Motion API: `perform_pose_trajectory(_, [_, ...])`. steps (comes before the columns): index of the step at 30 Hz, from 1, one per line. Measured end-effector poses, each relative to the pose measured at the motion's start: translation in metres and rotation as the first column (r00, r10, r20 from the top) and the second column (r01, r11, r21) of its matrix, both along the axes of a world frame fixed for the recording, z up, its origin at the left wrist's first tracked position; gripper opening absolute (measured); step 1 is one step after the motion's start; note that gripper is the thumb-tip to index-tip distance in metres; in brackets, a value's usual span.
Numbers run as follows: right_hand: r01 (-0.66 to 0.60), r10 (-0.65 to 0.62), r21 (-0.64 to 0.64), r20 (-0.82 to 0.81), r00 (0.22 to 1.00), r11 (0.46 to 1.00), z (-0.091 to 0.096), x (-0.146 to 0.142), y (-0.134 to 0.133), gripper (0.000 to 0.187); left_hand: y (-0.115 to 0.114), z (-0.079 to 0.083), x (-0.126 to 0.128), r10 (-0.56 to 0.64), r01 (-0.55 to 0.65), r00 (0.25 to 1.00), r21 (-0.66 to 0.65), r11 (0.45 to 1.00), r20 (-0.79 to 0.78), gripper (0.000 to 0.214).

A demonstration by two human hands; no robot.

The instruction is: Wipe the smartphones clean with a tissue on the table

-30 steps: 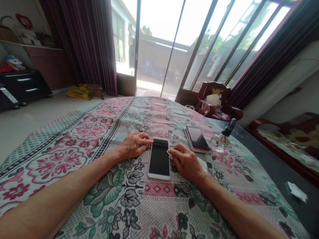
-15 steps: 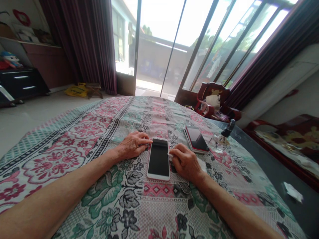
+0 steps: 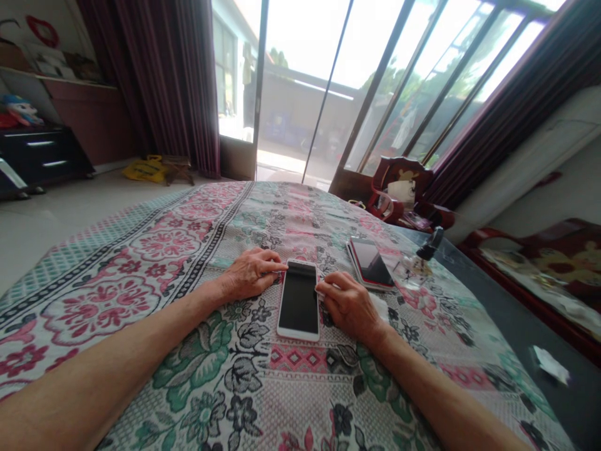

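Observation:
A smartphone (image 3: 299, 300) with a white frame and a dark screen lies face up on the patterned cloth. My left hand (image 3: 251, 274) rests flat beside it, fingers stretched, with a fingertip touching its upper left edge. On the other side, my right hand (image 3: 350, 307) is closed in a pinch at the phone's right edge. A bit of white shows at its fingertips, and a white tissue (image 3: 381, 308) sticks out behind the hand by the wrist. The palm side of this hand is hidden.
Beyond my right hand lie stacked devices, a dark-screened one with a red edge (image 3: 372, 260) on top. Beside them stands a clear bottle with a black pump (image 3: 416, 266). A crumpled white paper (image 3: 550, 364) lies on the dark surface at right. A wooden chair (image 3: 399, 188) stands behind.
My right hand's fingers have shifted slightly at the phone's right edge, and less white shows at their tips. My left hand and the phone stay in place.

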State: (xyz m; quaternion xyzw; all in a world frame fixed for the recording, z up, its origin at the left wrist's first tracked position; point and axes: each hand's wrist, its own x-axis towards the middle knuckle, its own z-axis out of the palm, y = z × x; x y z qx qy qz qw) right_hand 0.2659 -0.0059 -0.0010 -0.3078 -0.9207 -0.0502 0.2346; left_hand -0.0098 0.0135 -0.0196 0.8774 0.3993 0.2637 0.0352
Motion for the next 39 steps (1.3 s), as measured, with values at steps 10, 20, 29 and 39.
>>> perform_pose_trajectory(10, [-0.021, 0.021, -0.017, 0.003, 1.0, 1.0, 0.001, 0.001, -0.003, 0.023, 0.0, -0.001, 0.0, -0.004, 0.004, 1.0, -0.004, 1.0, 0.023, 0.028])
perform_pose_trajectory(20, [-0.02, 0.02, 0.004, 0.012, 1.0, 1.0, 0.001, 0.002, 0.001, 0.022, 0.0, -0.001, 0.0, -0.002, 0.002, 1.0, -0.01, 1.0, 0.016, 0.028])
perform_pose_trajectory(29, [0.006, -0.009, -0.023, -0.137, 0.99, 1.0, -0.005, 0.004, 0.002, 0.025, 0.0, -0.001, 0.001, -0.002, 0.003, 0.999, -0.015, 1.0, 0.037, 0.027])
perform_pose_trajectory(39, [-0.022, -0.013, -0.184, -0.187, 0.982, 0.983, 0.01, -0.022, -0.014, 0.017, 0.0, 0.0, 0.0, -0.001, 0.001, 1.0, -0.006, 1.0, 0.016, 0.028])
